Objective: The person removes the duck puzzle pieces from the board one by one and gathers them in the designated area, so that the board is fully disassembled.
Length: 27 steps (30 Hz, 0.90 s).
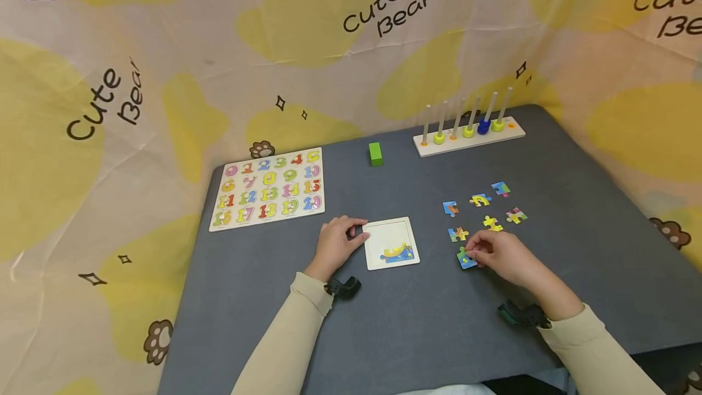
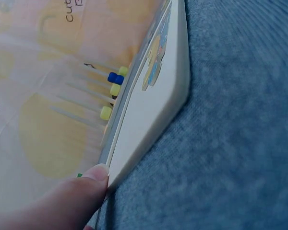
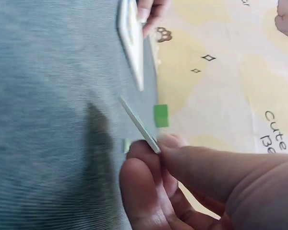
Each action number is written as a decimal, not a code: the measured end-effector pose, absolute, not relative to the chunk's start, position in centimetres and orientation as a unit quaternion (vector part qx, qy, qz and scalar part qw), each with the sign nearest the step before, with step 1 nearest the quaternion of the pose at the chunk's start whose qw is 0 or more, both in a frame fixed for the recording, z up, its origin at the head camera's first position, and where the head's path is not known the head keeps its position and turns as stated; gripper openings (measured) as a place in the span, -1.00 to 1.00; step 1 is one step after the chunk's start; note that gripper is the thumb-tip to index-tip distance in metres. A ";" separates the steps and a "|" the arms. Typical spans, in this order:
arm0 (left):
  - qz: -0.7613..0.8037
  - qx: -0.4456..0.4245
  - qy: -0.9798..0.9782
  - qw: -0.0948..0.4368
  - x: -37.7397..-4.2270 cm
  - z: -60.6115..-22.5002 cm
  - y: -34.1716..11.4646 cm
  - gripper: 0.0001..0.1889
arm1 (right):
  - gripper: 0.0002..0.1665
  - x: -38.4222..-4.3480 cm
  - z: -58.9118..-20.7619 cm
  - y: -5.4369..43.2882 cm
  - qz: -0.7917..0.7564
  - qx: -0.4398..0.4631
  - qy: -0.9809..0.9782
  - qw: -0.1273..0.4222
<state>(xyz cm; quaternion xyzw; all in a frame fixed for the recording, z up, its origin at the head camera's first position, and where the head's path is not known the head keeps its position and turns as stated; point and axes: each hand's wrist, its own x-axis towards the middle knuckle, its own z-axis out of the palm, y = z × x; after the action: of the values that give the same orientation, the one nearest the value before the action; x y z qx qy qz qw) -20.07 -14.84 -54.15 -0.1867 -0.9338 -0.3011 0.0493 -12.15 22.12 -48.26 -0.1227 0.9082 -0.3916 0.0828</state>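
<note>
A square white puzzle tray (image 1: 391,243) lies on the table with joined puzzle pieces (image 1: 398,253) in its lower right part. At the tray's left edge, my left hand (image 1: 336,245) holds it between thumb and index finger; the thumb (image 2: 97,173) is pressed at the rim in the left wrist view. To the right, my right hand (image 1: 501,255) pinches a blue and green puzzle piece (image 1: 465,258) between thumb and fingers. Seen from the right wrist, that piece (image 3: 139,124) is edge-on and tilted, raised over the cloth.
Several loose puzzle pieces (image 1: 492,223) lie beyond my right hand. A number board (image 1: 267,189) is at the left, a green block (image 1: 375,154) at the back, and a peg stand (image 1: 469,136) with yellow and blue beads at the back right. A printed curtain (image 1: 329,47) hangs behind.
</note>
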 end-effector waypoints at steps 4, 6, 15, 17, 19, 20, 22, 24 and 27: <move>-0.301 -0.186 -0.934 0.047 -20.1 -54.1 -14.9 -0.67 | -0.90 -11.7 -49.0 22.2 -0.369 -0.109 0.920 0.069; -0.300 -0.183 -0.935 0.045 -20.1 -54.1 -14.9 -0.67 | -0.88 -11.5 -49.3 22.1 -0.361 -0.105 0.924 0.066; -0.295 -0.178 -0.938 0.036 -20.3 -54.2 -14.9 -0.67 | -0.87 -11.4 -49.8 22.1 -0.334 -0.118 0.933 0.058; -0.294 -0.179 -0.938 0.039 -20.3 -54.2 -14.9 -0.67 | -0.86 -11.6 -49.7 22.0 -0.328 -0.122 0.935 0.059; -0.294 -0.180 -0.938 0.041 -20.2 -54.2 -14.9 -0.68 | -0.84 -11.6 -49.5 21.9 -0.323 -0.123 0.937 0.056; -0.294 -0.182 -0.937 0.041 -20.2 -54.2 -14.9 -0.68 | -0.83 -11.7 -49.4 21.7 -0.320 -0.122 0.938 0.050; -0.293 -0.184 -0.937 0.041 -20.2 -54.2 -14.9 -0.68 | -0.81 -11.7 -49.1 21.1 -0.320 -0.119 0.939 0.031; -0.292 -0.185 -0.938 0.041 -20.2 -54.3 -14.9 -0.68 | -0.80 -11.8 -48.8 20.2 -0.322 -0.125 0.938 0.000; -0.292 -0.183 -0.938 0.042 -20.2 -54.3 -14.9 -0.68 | -0.79 -12.2 -48.2 18.3 -0.326 -0.148 0.933 -0.039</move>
<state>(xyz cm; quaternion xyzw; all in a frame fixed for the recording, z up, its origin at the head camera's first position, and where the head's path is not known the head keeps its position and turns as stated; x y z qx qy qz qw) -20.20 -14.88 -54.29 -0.1825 -0.9378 -0.2925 0.0420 -12.18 18.26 -48.20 -0.1479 0.9331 -0.3256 -0.0389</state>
